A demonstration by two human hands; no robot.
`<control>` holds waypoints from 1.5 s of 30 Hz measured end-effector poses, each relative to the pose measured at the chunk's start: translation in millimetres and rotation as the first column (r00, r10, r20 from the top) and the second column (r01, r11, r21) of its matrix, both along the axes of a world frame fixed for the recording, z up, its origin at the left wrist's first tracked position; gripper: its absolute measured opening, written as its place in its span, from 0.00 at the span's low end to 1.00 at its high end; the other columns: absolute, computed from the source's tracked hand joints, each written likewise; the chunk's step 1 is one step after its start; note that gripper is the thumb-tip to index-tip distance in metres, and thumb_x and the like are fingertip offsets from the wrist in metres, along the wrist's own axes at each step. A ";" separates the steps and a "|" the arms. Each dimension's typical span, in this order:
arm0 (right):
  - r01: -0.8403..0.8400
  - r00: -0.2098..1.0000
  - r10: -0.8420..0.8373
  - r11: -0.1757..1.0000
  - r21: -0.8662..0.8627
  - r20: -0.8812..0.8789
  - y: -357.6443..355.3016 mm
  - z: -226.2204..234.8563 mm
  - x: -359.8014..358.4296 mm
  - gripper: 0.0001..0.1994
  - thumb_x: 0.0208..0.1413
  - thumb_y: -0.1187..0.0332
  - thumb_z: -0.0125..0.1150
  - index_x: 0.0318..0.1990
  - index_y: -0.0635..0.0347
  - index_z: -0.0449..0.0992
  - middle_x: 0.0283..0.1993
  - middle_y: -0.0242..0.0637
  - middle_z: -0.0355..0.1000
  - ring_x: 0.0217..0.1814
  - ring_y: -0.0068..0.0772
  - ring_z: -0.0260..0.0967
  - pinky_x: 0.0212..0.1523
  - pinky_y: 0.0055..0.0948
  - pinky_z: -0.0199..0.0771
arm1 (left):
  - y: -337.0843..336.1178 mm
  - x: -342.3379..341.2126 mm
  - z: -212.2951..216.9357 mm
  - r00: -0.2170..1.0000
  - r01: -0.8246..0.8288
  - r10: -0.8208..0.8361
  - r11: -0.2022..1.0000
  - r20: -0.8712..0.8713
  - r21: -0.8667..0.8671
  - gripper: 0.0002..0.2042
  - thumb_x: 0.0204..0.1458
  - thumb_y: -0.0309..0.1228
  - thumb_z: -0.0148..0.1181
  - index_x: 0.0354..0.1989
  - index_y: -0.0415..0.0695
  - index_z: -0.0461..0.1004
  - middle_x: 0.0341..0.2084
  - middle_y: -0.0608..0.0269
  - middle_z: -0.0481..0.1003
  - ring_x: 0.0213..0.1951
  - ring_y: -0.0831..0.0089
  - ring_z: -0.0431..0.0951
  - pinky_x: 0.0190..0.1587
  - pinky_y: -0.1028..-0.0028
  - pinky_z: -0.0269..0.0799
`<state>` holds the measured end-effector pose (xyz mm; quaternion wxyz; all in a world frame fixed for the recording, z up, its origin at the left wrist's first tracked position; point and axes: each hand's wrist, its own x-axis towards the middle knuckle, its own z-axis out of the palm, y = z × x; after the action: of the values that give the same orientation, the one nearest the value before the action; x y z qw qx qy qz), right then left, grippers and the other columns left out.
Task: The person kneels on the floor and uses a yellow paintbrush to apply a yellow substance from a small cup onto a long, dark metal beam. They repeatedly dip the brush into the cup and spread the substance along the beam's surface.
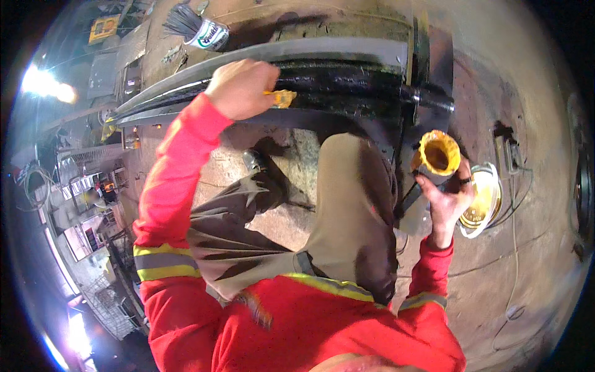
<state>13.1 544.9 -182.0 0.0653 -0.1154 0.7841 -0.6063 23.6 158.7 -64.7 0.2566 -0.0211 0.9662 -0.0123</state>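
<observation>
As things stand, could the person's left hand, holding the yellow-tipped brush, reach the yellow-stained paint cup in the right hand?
Probably yes: left hand with brush and cup in the right hand have open space between them.

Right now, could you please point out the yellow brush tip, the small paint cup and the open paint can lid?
yellow brush tip (284, 98), head view, bristles.
small paint cup (437, 155), head view, paint-coated rim.
open paint can lid (482, 199), head view, shiny inner face.

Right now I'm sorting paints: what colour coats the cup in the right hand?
Yellow: the cup in the right hand is smeared with it, in the head view.
</observation>
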 end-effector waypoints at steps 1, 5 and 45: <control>-0.005 0.999 0.006 1.000 0.029 -0.032 -1.6 0.9 0.1 0.33 0.29 0.73 0.80 0.50 0.65 0.75 0.50 0.41 0.73 0.52 0.36 0.71 0.56 0.35 0.68 | 11.6 -6.2 -7.1 0.999 0.024 -0.024 1.000 0.022 -0.006 0.08 0.41 0.35 0.63 0.24 0.45 0.73 0.22 0.55 0.75 0.29 0.52 0.77 0.31 0.58 0.69; 0.023 1.000 -0.021 0.997 -0.076 0.023 -3.5 2.5 -1.0 0.33 0.28 0.73 0.80 0.49 0.65 0.75 0.50 0.41 0.73 0.52 0.36 0.70 0.56 0.35 0.68 | 20.4 -35.0 -26.7 0.994 -0.036 0.075 0.907 -0.078 0.419 0.09 0.44 0.33 0.65 0.24 0.40 0.74 0.19 0.56 0.74 0.25 0.61 0.75 0.28 0.64 0.66; -0.180 0.918 0.174 0.984 0.016 -0.357 -33.6 24.0 -20.7 0.32 0.27 0.65 0.82 0.46 0.64 0.77 0.46 0.44 0.75 0.48 0.42 0.74 0.51 0.38 0.72 | 70.4 -4.3 2.4 0.950 -0.278 0.249 0.393 0.190 0.877 0.10 0.44 0.27 0.72 0.31 0.38 0.77 0.27 0.64 0.79 0.31 0.82 0.76 0.38 0.80 0.70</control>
<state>-7.6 511.3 -158.0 -0.0245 -0.2942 0.7641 -0.5736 19.3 229.1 -62.3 0.2405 -0.0345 0.8059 0.5400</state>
